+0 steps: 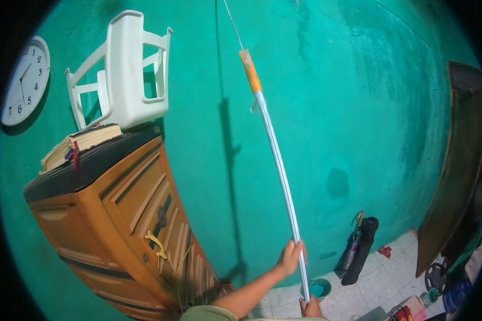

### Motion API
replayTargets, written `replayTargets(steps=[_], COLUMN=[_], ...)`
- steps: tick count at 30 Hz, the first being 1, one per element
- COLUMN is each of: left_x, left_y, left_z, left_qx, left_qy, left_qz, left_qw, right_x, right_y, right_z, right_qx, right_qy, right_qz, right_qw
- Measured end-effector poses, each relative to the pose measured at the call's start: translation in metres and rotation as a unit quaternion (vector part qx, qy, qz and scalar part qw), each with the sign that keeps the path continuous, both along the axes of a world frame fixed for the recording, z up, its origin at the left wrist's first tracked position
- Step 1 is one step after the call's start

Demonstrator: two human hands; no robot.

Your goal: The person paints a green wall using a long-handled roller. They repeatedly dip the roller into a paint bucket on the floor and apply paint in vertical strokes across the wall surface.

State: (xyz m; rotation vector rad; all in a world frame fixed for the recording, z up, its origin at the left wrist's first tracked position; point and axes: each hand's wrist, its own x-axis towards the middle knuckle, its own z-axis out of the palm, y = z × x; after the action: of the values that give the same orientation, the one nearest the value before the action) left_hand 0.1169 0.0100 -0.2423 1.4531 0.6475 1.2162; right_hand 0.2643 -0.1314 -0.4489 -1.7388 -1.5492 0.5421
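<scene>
A long pale silvery-white pole (279, 166) rises in front of me, leaning slightly left toward its top. Its upper section (251, 75) is orange, and a thin wire or rod (232, 21) runs from there out past the top edge. Around the lower part of the pole my left hand (291, 258) is closed, the forearm reaching in from the lower left. My right hand (310, 308) grips the pole's bottom end at the lower edge of the picture, partly cut off. What the pole's far tip bears is out of view.
A brown cabinet (107, 235) stands at the left, with a thick book (83, 144) and an upended white plastic chair (128, 75) on top. A round clock (28, 80) hangs beside them. Right: umbrella (353, 241), black bag (363, 251), green bucket (319, 289), leaning board (444, 176).
</scene>
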Motion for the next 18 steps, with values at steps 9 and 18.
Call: replayTargets(steps=[9, 18], left_x=[0.045, 0.052], left_y=[-0.076, -0.043], left_z=[-0.065, -0.002], left_qx=[0.105, 0.087], left_qy=[0.063, 0.107], left_qz=[-0.085, -0.068], left_qw=[0.989, 0.988], right_x=[0.017, 0.028], right_y=[-0.067, -0.045], right_z=[-0.048, -0.054], right_qx=[-0.118, -0.061], right_qy=[0.056, 0.059], right_qz=[-0.072, -0.076], right_qw=[0.989, 0.994])
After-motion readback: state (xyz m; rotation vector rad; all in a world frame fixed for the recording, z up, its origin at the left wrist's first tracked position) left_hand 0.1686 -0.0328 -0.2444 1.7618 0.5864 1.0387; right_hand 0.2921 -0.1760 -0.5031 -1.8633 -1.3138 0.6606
